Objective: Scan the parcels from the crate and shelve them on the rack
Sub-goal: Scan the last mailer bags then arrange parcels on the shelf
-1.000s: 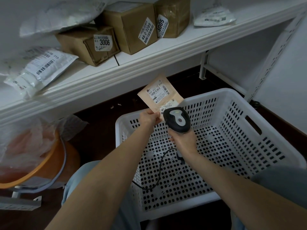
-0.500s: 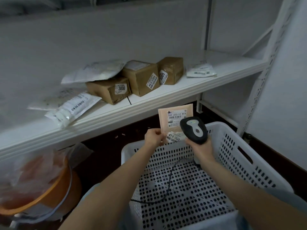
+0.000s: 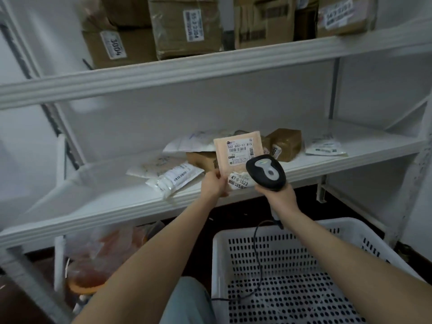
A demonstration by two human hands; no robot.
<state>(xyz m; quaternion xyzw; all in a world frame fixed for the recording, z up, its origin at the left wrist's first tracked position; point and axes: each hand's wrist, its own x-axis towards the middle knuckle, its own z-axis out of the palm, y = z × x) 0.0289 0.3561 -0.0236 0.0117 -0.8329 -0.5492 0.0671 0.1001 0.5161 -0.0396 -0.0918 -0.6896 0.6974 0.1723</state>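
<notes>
Two hands busy, each curled round something. Nearest, bottom right: white perforated crate, black scanner cable trailing down into it. Bottom left, under the rack: orange bucket, crumpled clear plastic over it.

Further up, left hand pinching flat pink parcel at lower left edge, thumb on the front. Parcel upright, labels facing camera, held in the air beyond crate's far rim, in front of middle shelf. Top label reading 502 602-12 815, lower sticker 47-6-1623.

Right hand wrapped round handle of black-and-grey scanner. Scanner head overlapping parcel's lower right corner, just beside the sticker; touching or not, cannot tell.

Behind, on middle shelf: white poly bags to left of parcel, brown boxes partly hidden behind it, white pouch off to right, apart from the boxes.

Farthest, on top shelf: row of brown cartons side by side. Leftmost labelled 3004, remaining labels too blurred to read.
</notes>
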